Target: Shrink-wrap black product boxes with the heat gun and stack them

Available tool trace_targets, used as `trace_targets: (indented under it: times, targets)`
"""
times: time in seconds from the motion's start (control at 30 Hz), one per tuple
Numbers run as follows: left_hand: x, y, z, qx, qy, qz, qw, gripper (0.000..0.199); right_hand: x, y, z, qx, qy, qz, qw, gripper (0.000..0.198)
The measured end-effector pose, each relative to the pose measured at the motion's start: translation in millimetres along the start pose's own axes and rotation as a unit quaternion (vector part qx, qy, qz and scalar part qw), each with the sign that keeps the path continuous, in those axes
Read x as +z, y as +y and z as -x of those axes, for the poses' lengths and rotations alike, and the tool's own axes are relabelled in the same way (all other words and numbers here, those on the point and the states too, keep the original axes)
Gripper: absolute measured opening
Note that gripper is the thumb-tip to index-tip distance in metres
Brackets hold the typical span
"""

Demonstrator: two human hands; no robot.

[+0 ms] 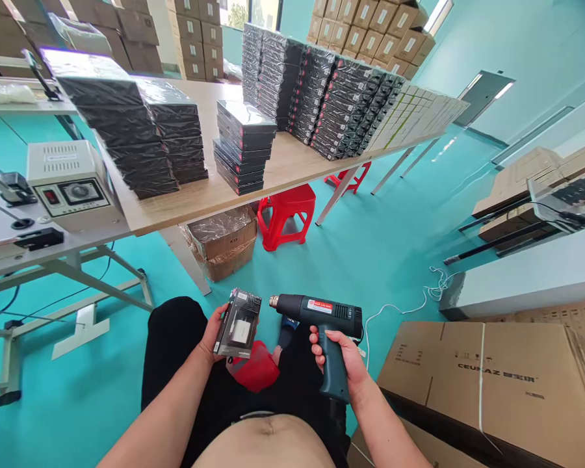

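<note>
Left hand (212, 333) clasps black box (238, 325); right hand (346, 351) wraps handle (335, 370) of heat gun (316, 311), can't tell if triggered. Best sweep nozzle (274, 301) evenly, not touching.

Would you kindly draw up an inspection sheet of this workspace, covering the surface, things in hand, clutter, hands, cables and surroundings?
Surface: wood-topped table bearing wrapped dark stacks and a short pile of boxes near its edge.
Things in hand: small box and heat gun, its nozzle pointing toward the box, not touching it.
Clutter: carton under the table; red stool beside it.
Hands: left hand holds the small box; right hand grips the heat gun's handle.
Cables: white cable loose on the floor; dark cables below the left-side bench.
Surroundings: stacked cartons behind the table; large carton at lower right.
</note>
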State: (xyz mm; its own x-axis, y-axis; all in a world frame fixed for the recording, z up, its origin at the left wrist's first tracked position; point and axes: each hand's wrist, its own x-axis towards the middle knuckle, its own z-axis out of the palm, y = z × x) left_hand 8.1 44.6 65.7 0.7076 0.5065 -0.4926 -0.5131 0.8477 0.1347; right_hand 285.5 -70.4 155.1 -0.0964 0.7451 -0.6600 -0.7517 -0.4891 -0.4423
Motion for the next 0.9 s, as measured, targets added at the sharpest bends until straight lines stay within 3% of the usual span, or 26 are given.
trace_targets:
  times: [0.37, 0.6, 0.7, 0.83, 0.9]
  targets:
    - [0.4, -2.3, -2.5, -0.024, 0.016, -0.01, 1.0, 0.061, 22.4, -0.5, -4.4, 0.017, -0.027, 0.003, 0.999, 0.026]
    - [-0.7, -2.3, -5.0, -0.037, 0.033, -0.021, 0.999, 0.057, 46.2, -3.4, -12.1, -0.009, -0.031, 0.073, 0.997, 0.026]
    - [-6.3, 0.5, -7.0, -0.033, 0.051, -0.03, 0.998, 0.049, 61.0, -6.5, 0.0, -0.008, -0.082, 0.202, 0.976, 0.027]
    - [-10.4, 3.7, -7.9, 0.002, 0.077, -0.025, 0.997, 0.038, 73.1, -11.0, 14.9, 0.069, -0.19, 0.37, 0.907, 0.023]
    - [-10.4, 4.2, -7.8, 0.009, 0.089, -0.02, 0.996, 0.037, 76.6, -12.0, 12.0, 0.042, -0.175, 0.373, 0.91, 0.026]
